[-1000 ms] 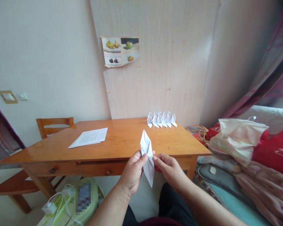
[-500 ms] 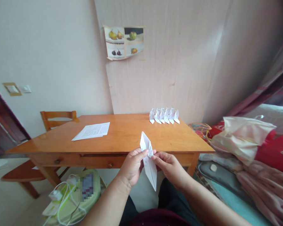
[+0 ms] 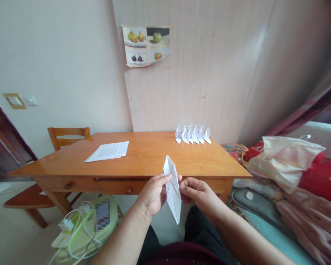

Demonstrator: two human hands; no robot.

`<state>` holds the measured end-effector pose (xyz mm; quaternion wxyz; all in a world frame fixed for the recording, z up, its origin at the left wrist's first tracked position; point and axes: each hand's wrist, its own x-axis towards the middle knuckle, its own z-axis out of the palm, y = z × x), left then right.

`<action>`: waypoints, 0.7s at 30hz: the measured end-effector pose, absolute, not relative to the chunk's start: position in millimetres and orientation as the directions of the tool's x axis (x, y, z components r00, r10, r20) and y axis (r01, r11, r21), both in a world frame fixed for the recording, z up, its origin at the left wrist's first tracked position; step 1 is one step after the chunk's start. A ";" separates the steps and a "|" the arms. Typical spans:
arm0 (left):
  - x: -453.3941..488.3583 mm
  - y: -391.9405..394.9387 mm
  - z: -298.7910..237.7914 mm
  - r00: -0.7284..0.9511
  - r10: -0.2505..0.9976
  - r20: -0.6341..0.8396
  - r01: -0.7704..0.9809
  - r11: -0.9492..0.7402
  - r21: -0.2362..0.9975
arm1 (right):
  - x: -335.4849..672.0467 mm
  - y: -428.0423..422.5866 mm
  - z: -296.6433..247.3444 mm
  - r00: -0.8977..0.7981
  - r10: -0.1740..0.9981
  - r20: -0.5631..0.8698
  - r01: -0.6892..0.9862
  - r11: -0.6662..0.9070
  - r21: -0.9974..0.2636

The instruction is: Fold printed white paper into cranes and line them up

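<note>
I hold a long, pointed folded white paper piece (image 3: 173, 191) upright in front of the table edge. My left hand (image 3: 153, 194) pinches its left side and my right hand (image 3: 199, 193) pinches its right side, fingers closed on the paper. Its upper tip rises over the table edge and its lower tip hangs between my wrists. A row of several small folded white paper shapes (image 3: 193, 134) stands at the far right of the wooden table (image 3: 143, 162), well beyond my hands.
A printed sheet (image 3: 108, 151) lies on the table's left half. A wooden chair (image 3: 68, 134) stands behind the table at left. A green device with white cables (image 3: 85, 232) sits on the floor. Bags and bedding (image 3: 287, 165) pile up on the right.
The paper piece has tilted slightly in my hands and both hands have shifted a little. The view has swung a bit to the left and downward.
</note>
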<state>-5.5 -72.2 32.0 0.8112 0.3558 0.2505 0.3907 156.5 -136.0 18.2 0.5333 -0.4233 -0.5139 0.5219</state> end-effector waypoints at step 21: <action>-4.2 -74.3 21.9 0.558 0.823 -0.108 -0.357 0.356 0.864 | 153.5 -139.7 21.7 -0.089 0.993 -0.080 -0.110 -0.089 -0.990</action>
